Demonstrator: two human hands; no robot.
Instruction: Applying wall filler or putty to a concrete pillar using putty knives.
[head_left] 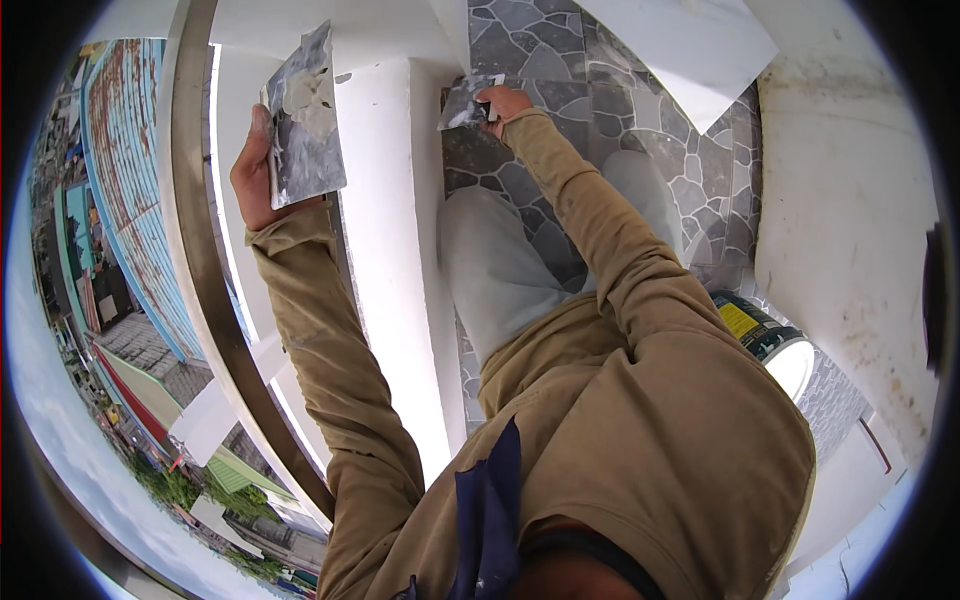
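On the left, my left hand (257, 170) grips a flat grey metal plate (308, 165) by its side edge and underside, the thumb along the edge. A lump of whitish putty (310, 102) sits on the plate's upper part, with thin smears below it. My right hand (507, 103) is closed round the handle of a wide-bladed putty knife (462, 106) near the top centre. Pale smears mark its blade, which points left toward the white wall ledge (395, 250). The two tools are apart. Part of the knife's handle is hidden by my fingers.
Beyond the ledge runs a metal railing (205, 270), with rooftops far below. A dark green bucket (750, 325) with a white end stands at my right on the stone-patterned floor (540, 45). A white panel (685, 45) lies upper right, near a stained wall (850, 200).
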